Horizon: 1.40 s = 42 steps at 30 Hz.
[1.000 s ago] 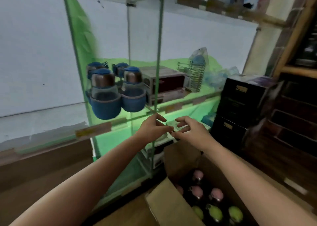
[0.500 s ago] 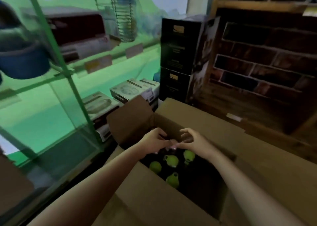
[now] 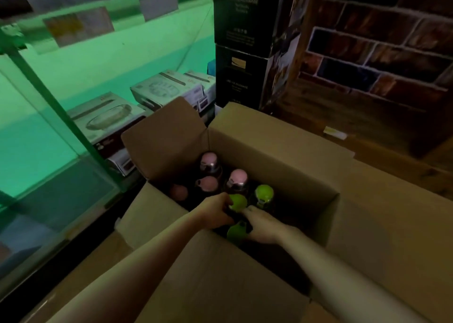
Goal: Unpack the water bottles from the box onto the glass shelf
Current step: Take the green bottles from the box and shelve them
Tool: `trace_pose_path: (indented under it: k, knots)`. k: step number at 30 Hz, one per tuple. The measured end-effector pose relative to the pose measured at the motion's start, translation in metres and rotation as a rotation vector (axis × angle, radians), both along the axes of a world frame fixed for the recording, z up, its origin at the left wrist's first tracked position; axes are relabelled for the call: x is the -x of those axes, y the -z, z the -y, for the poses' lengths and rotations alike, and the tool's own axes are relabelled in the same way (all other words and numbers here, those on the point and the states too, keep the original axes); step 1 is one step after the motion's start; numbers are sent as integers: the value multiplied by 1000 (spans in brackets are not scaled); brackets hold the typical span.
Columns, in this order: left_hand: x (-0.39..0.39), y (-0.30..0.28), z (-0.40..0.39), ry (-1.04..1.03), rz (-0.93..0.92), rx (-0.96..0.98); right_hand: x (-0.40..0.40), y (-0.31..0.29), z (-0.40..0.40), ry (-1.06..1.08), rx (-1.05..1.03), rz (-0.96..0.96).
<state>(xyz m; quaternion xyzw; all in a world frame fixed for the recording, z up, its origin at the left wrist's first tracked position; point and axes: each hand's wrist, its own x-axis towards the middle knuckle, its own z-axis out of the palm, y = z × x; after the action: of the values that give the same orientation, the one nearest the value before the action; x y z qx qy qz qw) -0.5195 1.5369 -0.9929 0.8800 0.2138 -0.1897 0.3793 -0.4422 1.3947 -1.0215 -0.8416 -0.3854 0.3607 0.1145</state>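
Both hands reach down into the open cardboard box (image 3: 282,151), which sits in the near middle of the scene with its flaps folded outward. The left hand (image 3: 215,212) curls its fingers around the neck of a green-capped bottle (image 3: 237,202) standing in the middle of the box; the fingertips themselves are hidden behind the cap. The right hand (image 3: 263,222) lies just right of that same bottle, its fingers pressed together and pointing toward the left hand, touching the dark bottle body below the cap; whether they actually wrap around it I cannot tell. Just near of both hands stands another green-capped bottle (image 3: 236,232), partly covered by the right hand, and a third green cap (image 3: 264,192) stands just far-right of the gripped one. Farther into the box, toward its far-left corner, stand four pink-capped bottles (image 3: 238,176), packed close together, their dark bodies lost in the shadow inside. To the left of the box rises the glass shelf unit (image 3: 73,77), tinted green, with white product cartons (image 3: 110,116) lying on its lowest level. Beyond the box, at the far side, two black cartons (image 3: 242,53) are stacked one on the other, and a brick-patterned wall (image 3: 380,53) fills the far right.
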Motion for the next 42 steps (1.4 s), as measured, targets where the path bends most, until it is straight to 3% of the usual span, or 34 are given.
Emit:
trace_pose_path:
  k: [5, 9, 17, 23, 32, 42]
  knots:
    - [2, 6, -4, -121, 75, 47, 10, 29, -8, -222, 131, 55]
    - [4, 3, -4, -134, 89, 72, 13, 36, -15, -270, 139, 125]
    - [16, -22, -19, -101, 31, 160, -2, -40, -17, -184, 104, 216]
    - [18, -56, -19, -33, 84, 232, -15, -127, -26, -53, -92, 184]
    - [38, -150, -44, -155, 500, 337, 0, -255, -60, 24, -470, 369]
    - [139, -283, -114, -369, 866, 360, 82, -361, -133, -67, -963, 213]
